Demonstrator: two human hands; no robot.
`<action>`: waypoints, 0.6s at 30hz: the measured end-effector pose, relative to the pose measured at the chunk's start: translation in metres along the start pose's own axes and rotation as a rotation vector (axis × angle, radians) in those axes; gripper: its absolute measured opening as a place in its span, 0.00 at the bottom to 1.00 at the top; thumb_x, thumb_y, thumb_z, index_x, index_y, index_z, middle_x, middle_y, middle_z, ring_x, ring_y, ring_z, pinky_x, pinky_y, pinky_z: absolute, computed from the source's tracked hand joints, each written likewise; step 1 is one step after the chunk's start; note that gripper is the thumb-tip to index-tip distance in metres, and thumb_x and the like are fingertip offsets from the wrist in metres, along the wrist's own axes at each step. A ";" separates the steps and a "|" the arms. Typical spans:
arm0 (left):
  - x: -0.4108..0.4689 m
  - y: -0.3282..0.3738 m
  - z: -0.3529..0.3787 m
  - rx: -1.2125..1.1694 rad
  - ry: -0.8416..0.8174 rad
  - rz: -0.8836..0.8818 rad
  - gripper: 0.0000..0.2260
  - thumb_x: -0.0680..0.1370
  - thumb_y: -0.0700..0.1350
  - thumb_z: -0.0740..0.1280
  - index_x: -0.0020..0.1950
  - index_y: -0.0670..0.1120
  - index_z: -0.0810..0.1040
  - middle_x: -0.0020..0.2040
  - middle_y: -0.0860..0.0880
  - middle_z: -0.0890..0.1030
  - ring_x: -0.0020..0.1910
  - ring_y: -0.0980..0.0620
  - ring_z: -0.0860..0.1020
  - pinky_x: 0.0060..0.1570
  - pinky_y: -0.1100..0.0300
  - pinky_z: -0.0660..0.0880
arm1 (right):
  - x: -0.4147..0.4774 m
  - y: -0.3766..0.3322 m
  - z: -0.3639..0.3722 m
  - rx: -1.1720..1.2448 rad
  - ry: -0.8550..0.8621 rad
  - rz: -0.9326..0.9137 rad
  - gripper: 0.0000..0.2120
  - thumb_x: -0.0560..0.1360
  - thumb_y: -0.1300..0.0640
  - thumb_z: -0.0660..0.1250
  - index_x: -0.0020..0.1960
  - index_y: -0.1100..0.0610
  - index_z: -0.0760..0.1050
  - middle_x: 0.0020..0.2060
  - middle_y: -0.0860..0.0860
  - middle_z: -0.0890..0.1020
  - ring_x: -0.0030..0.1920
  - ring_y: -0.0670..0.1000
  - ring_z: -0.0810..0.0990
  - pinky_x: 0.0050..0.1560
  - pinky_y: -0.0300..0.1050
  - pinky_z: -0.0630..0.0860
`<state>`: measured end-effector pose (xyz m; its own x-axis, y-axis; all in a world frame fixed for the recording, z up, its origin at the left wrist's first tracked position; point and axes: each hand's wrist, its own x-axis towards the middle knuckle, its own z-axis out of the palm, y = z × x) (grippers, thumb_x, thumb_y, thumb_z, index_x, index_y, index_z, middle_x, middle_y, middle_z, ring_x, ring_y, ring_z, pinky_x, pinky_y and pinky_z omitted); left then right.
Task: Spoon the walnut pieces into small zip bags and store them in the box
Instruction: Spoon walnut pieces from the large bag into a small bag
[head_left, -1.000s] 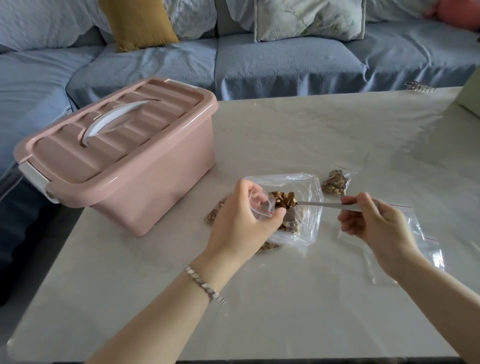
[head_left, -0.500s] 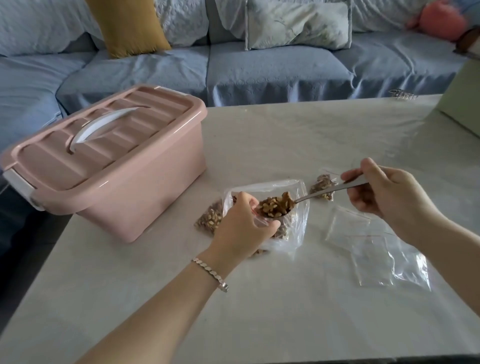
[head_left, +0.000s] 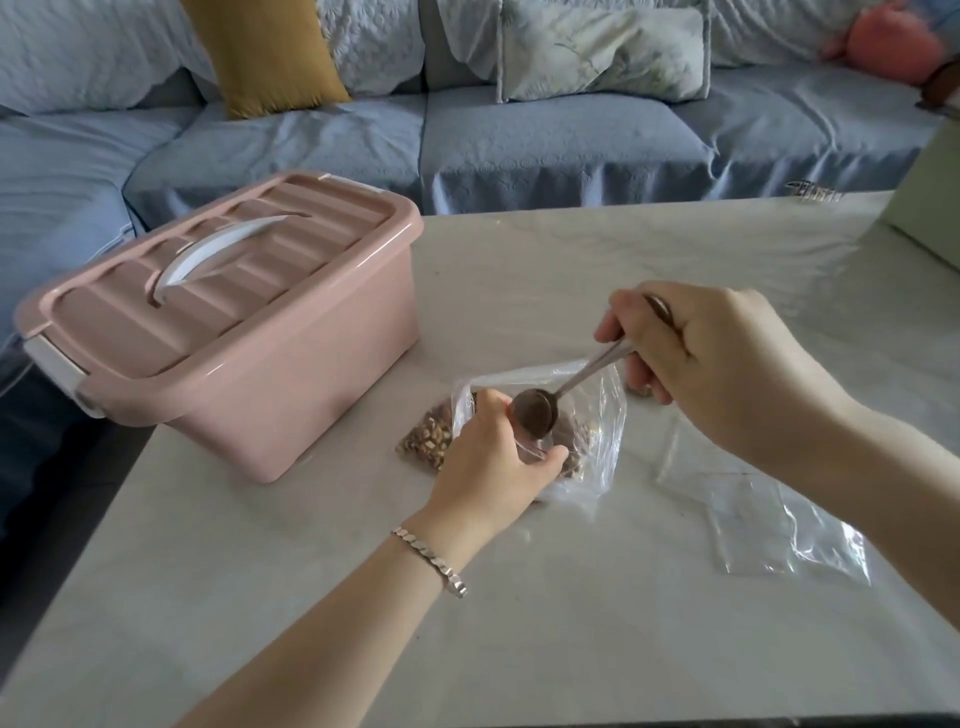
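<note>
- 2 hands meet over the bags in the head view. The left hand (head_left: 488, 462) pinches the mouth of a small zip bag (head_left: 531, 449) between thumb and curled fingers. The right hand (head_left: 727, 374) is clenched round the handle of a spoon (head_left: 535, 414).
- The spoon's bowl is turned back-up right over that mouth, close against the left fingers. I cannot tell whether any pieces are left in it.
- Loose walnut pieces (head_left: 577, 453) sit in the big clear bag (head_left: 602, 410) just behind the left hand. 1 filled bag (head_left: 428, 434) lies on the table (head_left: 519, 634) between the box and that hand.
- Likely slip: the small bag's mouth is narrow and limp, so if the pinch loosens or the spoon tips off-centre, pieces would probably spill onto the table or back into the big bag.
- The spoon's rim could also catch the thin plastic and fold the mouth closed.
- Crumbs in the zip track may stop the bag sealing later.
- The pink box (head_left: 223, 332) stands left of the bags, near them, with its lid on and its white latch (head_left: 57, 374) down. In my view, storing anything calls for a free hand to open it first.
- Some empty bags (head_left: 779, 525) lie flat under the right forearm, which could sweep them off.
- Beyond the table are a blue sofa (head_left: 545, 150) and a yellow cushion (head_left: 270, 52). A pale green object (head_left: 930, 208) sits at the right edge, and nothing blocks the spoon's path.
</note>
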<state>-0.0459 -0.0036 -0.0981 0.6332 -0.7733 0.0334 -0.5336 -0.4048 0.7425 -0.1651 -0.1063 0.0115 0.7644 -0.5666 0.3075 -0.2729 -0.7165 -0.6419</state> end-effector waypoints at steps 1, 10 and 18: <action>-0.001 -0.002 -0.001 -0.023 0.014 -0.001 0.19 0.72 0.53 0.70 0.51 0.49 0.62 0.45 0.54 0.75 0.46 0.53 0.77 0.43 0.61 0.70 | -0.001 -0.001 -0.002 -0.002 0.027 -0.018 0.15 0.78 0.50 0.55 0.38 0.51 0.75 0.25 0.48 0.76 0.29 0.45 0.75 0.34 0.36 0.71; -0.027 -0.032 -0.020 -0.254 0.174 -0.107 0.18 0.72 0.51 0.70 0.51 0.48 0.61 0.48 0.51 0.71 0.42 0.55 0.75 0.38 0.68 0.71 | -0.032 0.071 0.031 0.398 0.288 0.210 0.15 0.81 0.60 0.53 0.40 0.51 0.74 0.27 0.46 0.80 0.24 0.46 0.74 0.27 0.34 0.70; -0.030 -0.049 -0.005 -0.163 -0.041 -0.346 0.20 0.72 0.52 0.71 0.52 0.47 0.62 0.50 0.51 0.74 0.40 0.61 0.74 0.28 0.73 0.70 | -0.066 0.108 0.081 0.371 0.143 0.284 0.15 0.79 0.62 0.56 0.45 0.44 0.76 0.39 0.46 0.81 0.34 0.48 0.80 0.41 0.38 0.78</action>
<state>-0.0362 0.0414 -0.1320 0.7356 -0.6245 -0.2625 -0.1937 -0.5652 0.8019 -0.1978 -0.1131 -0.1354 0.5949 -0.7875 0.1612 -0.2121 -0.3472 -0.9135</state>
